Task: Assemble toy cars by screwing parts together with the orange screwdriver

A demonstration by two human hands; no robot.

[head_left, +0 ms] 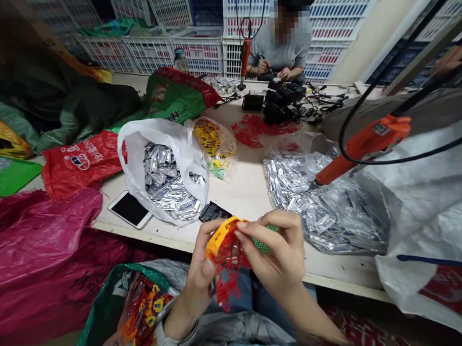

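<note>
Both my hands meet over my lap at the table's near edge. My left hand (201, 275) pinches a yellow plastic piece (219, 236) joined to a red plastic frame (227, 274) that hangs down between the hands. My right hand (281, 254) is closed on the same assembly from the right, with a small green meshed part (262, 244) under its fingers. A small black part (214, 212) lies on the table just beyond my hands.
A white bag of silver packets (166, 183), a clear bag of yellow parts (213, 141), a silver-packet pile (315, 205) and a phone (129, 209) lie on the table. An orange electric screwdriver (361, 148) hangs at right. An open bag of parts (141, 310) sits by my lap. Another person works opposite.
</note>
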